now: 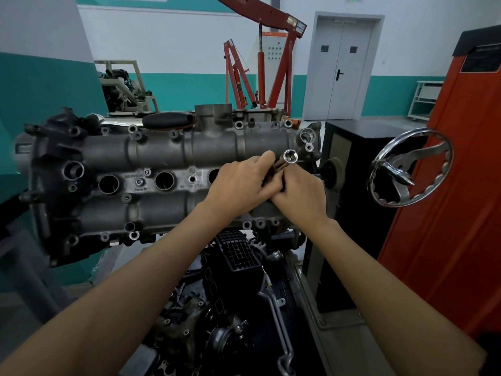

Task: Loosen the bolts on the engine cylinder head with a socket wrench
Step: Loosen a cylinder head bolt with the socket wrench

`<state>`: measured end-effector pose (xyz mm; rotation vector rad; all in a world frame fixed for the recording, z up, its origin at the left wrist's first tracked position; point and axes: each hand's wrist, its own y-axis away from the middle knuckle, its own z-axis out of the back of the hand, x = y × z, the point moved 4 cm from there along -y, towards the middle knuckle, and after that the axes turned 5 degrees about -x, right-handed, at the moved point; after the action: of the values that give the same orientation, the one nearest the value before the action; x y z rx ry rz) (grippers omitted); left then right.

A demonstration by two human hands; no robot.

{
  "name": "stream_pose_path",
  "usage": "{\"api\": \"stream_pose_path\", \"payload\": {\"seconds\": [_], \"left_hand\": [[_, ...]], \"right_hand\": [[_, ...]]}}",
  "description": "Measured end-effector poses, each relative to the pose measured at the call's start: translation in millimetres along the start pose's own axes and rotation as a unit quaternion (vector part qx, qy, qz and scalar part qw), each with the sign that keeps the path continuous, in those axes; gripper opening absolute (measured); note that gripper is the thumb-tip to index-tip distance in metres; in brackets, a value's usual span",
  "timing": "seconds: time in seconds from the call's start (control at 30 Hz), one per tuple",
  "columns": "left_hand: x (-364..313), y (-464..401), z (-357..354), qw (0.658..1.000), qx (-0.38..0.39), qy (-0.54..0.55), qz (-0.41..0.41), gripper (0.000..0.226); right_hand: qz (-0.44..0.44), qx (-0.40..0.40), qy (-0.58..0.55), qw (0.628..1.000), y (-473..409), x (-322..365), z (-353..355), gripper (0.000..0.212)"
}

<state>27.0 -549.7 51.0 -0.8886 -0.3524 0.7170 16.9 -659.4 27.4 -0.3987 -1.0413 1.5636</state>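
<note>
The grey engine cylinder head [162, 150] lies across the middle of the view, with several bolt holes and bolts along its edges. Over its right end both hands hold a socket wrench. Its shiny open socket [290, 156] points up toward me above my fingers. My left hand [241, 183] pinches the shaft just below the socket. My right hand [301, 194] grips the lower part of the tool, which is mostly hidden by fingers. A black-handled tool [168, 121] lies on the head's far edge.
A chrome handwheel [410, 168] on the engine stand juts out at right, next to an orange cabinet [447, 213]. Black engine parts [233, 294] sit below my arms. Red engine hoists [271, 63] and a grey double door [341, 69] stand behind.
</note>
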Motion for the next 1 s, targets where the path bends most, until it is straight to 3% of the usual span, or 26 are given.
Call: {"api": "stream_pose_path", "payload": {"seconds": [0.43, 0.57, 0.87, 1.0], "left_hand": [[2.7, 0.6, 2.4, 1.0, -0.001, 0.004, 0.008, 0.044], [1.7, 0.7, 2.2, 1.0, -0.003, -0.01, 0.0, 0.043], [-0.3, 1.3, 0.9, 1.0, -0.007, -0.016, -0.017, 0.043], [-1.1, 1.7, 2.2, 1.0, -0.016, 0.0, -0.012, 0.034]], "right_hand": [[0.019, -0.041, -0.035, 0.998, 1.8, 5.2, 6.4, 0.025], [0.019, -0.018, -0.01, 1.0, 1.3, 6.1, 4.2, 0.04], [0.012, 0.01, 0.003, 1.0, 0.4, 2.3, 2.1, 0.015], [0.011, 0.004, 0.006, 1.0, 0.8, 2.6, 2.8, 0.028]]}}
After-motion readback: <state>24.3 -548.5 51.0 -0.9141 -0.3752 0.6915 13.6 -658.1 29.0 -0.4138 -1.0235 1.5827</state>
